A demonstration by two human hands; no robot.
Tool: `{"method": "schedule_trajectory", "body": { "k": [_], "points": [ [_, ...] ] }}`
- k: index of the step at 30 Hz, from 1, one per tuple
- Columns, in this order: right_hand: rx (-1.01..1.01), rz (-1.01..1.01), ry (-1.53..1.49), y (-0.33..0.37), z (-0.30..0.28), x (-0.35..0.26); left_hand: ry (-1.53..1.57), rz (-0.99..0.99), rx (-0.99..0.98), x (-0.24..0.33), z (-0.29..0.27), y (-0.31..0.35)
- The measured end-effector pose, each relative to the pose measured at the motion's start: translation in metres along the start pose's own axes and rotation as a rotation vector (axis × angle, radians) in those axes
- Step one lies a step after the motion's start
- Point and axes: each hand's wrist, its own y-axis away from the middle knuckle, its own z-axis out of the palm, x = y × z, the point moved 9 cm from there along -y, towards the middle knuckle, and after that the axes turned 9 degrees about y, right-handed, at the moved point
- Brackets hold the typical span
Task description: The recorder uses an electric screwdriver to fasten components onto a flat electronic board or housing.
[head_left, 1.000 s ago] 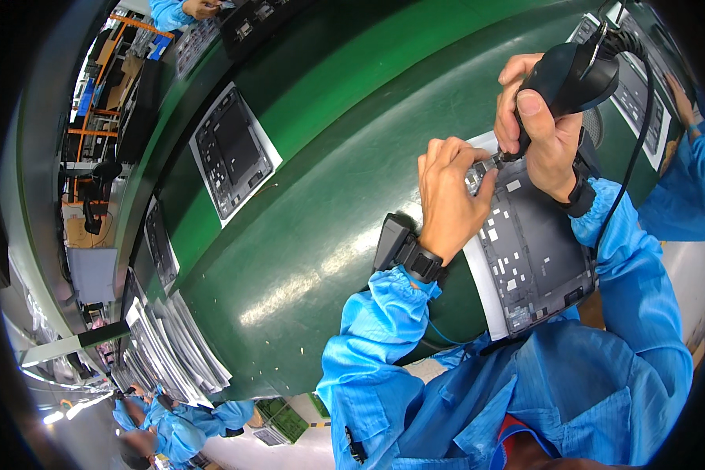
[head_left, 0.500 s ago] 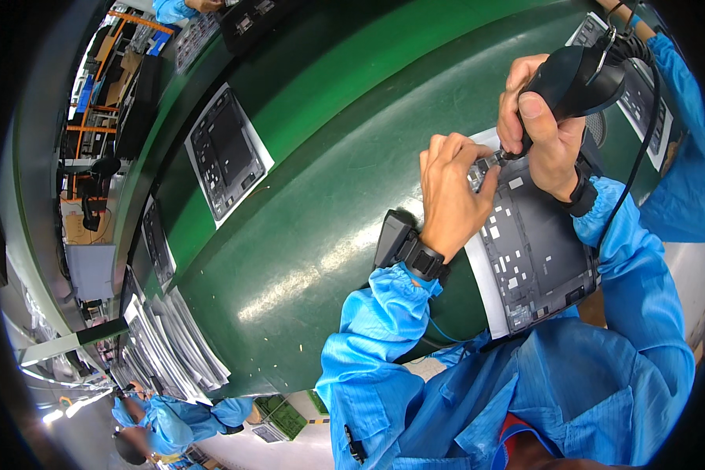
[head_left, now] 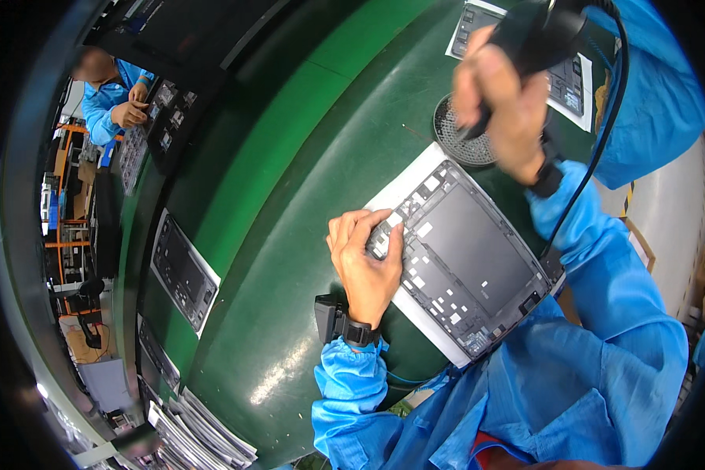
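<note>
Item: one dark grey, rectangular, thin-framed device panel (head_left: pixel 486 251) dotted with small white patches, lying face up and askew on a white, paper-like sheet (head_left: pixel 411 176), on a smooth green tabletop (head_left: pixel 290 313), in front of me.

Item: my left hand (head_left: pixel 366 266), bare, at the panel's left edge; thumb and forefinger rest there with a narrow gap between their tips, the other fingers curled. Whether they pinch a small part, I cannot tell.

Item: my right hand (head_left: pixel 513 129), bare, raised beyond the panel and well apart from it, fingers wrapped round a black, rounded, handheld tool (head_left: pixel 544 39). Hand and tool are blurred, so the tool's tip is hard to make out.

Item: one thin black cable (head_left: pixel 620 86), hanging to the right of the panel.

Item: one round, grey mesh disc (head_left: pixel 450 137), just beyond the panel.

Item: one similar dark panel on a white sheet (head_left: pixel 184 270), well to the panel's left.

Item: one stack of thin, pale sheets (head_left: pixel 204 427), left of the panel and nearer me.
</note>
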Motion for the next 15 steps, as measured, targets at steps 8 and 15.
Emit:
{"method": "schedule_trajectory", "body": {
  "k": [8,15],
  "points": [
    [-0.018,-0.04,0.062,-0.01,-0.049,0.024,0.002,-0.024,-0.019,0.001,0.004,-0.004],
    [0.001,-0.029,-0.045,-0.009,-0.054,0.032,0.007,-0.013,-0.025,0.002,0.006,-0.004]
  ]
}}
